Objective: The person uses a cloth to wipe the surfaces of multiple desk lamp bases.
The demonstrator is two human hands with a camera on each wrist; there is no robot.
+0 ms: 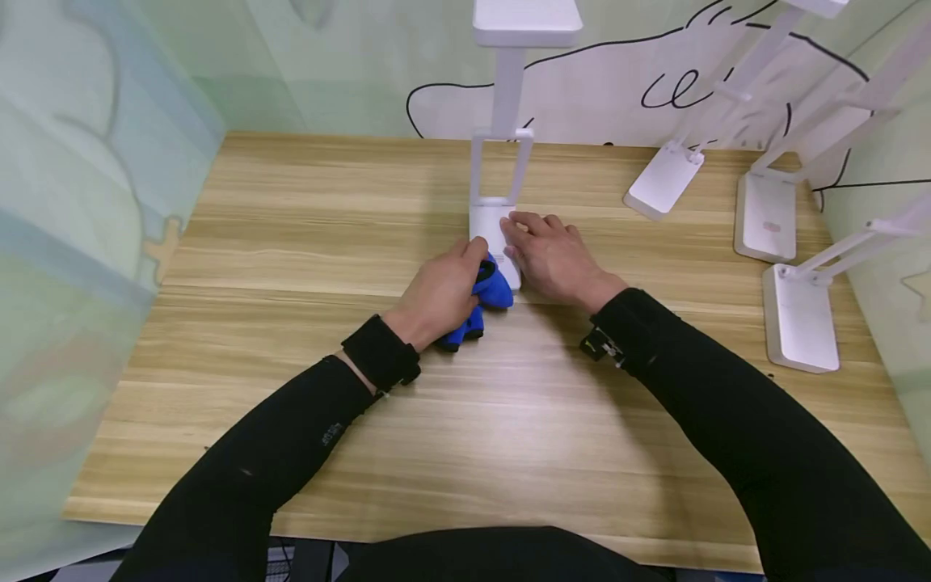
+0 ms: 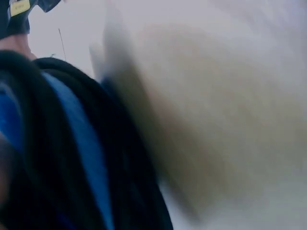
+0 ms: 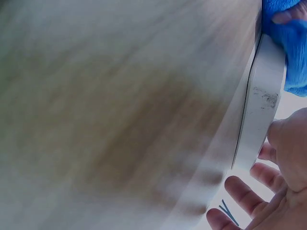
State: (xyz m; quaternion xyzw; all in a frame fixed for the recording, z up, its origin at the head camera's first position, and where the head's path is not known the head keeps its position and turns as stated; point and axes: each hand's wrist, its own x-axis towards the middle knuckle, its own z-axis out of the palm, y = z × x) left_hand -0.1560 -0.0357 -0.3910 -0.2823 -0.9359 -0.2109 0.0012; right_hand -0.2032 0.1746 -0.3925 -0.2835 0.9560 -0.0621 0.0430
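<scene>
A white desk lamp stands upright at the middle of the table, its flat base (image 1: 486, 226) on the wood. My left hand (image 1: 441, 293) grips a bunched blue cloth with black edging (image 1: 496, 287) against the near left part of that base. Dark folds of the cloth (image 2: 79, 129) fill the left side of the left wrist view. On the base's right side rests my right hand (image 1: 558, 259), fingertips touching it. The right wrist view shows this hand (image 3: 293, 165) with fingers apart beside the base's side edge (image 3: 261, 98), which carries a dark smudge.
Three more white lamps stand at the right, with bases at the back (image 1: 665, 179), farther right (image 1: 767, 214) and nearer me (image 1: 800, 319). Printed panels (image 1: 349, 89) border the wooden table (image 1: 291, 242) at the back and sides.
</scene>
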